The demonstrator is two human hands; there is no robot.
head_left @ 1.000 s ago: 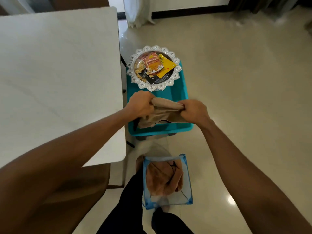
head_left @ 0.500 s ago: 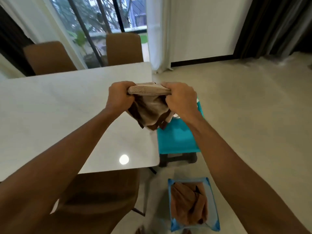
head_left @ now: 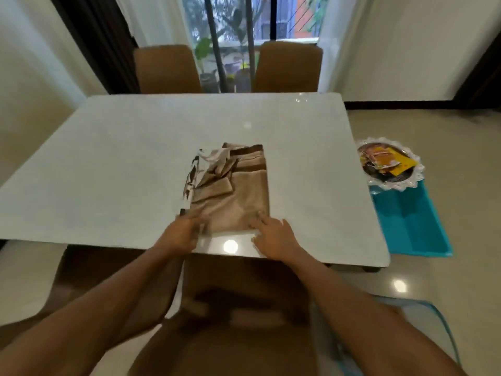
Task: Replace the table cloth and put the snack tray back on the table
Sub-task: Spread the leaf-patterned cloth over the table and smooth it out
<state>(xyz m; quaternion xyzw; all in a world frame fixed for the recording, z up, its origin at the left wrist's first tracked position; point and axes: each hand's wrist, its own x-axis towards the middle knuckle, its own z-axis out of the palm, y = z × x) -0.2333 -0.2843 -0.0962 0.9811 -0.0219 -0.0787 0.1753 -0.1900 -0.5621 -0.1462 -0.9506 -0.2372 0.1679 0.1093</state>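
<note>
Folded cloth (head_left: 233,191) lies on surface (head_left: 122,158), right hand (head_left: 273,237) flat on its near edge, left hand (head_left: 184,234) at near corner, grip too blurred to tell; next likely unfolding and spreading, snack tray (head_left: 387,164) sits aside on blue stool (head_left: 412,221).

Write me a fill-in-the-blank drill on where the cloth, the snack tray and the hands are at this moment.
1. The cloth on the white table is ____, not spread out.
2. The snack tray sits on the turquoise stool, to the ____ of the table.
3. The left hand and the right hand are at the cloth's ____ edge.
4. ____ brown chairs stand at the table's far side.
Missing words: folded; right; near; Two.
</note>
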